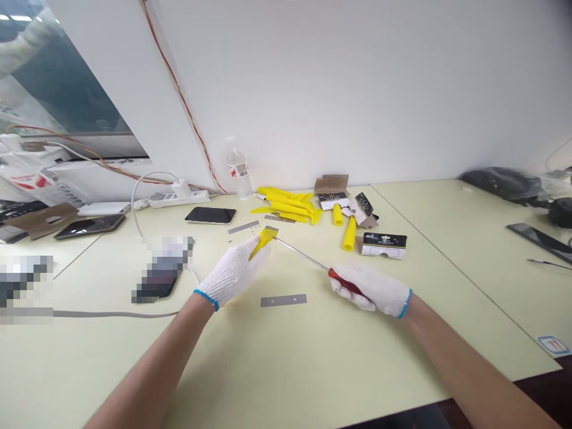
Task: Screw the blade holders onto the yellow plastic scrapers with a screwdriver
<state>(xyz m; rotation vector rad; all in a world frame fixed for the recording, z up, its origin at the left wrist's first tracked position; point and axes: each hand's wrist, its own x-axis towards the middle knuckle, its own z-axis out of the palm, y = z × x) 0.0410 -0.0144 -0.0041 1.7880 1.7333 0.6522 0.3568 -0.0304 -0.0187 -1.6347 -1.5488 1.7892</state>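
My left hand [239, 268], in a white knit glove with a blue cuff, is closed round a yellow plastic scraper [264, 236] with a grey metal strip at its far end. My right hand [370, 287], gloved alike, grips the red handle of a screwdriver [308, 257]. The screwdriver's long shaft points left and its tip meets or nearly meets the scraper's head. On the table between my hands lies a flat metal blade [283, 300] with small holes. Beyond my left hand rests another narrow blade [243, 227], with tiny bits near it.
A pile of yellow scraper parts [290, 204] lies near the wall. Yellow tubular handles [350, 233] and opened black-and-white packaging [383, 245] are to its right. A water bottle [241, 170], a phone [210, 215] and a power strip [179, 199] stand at the back left.
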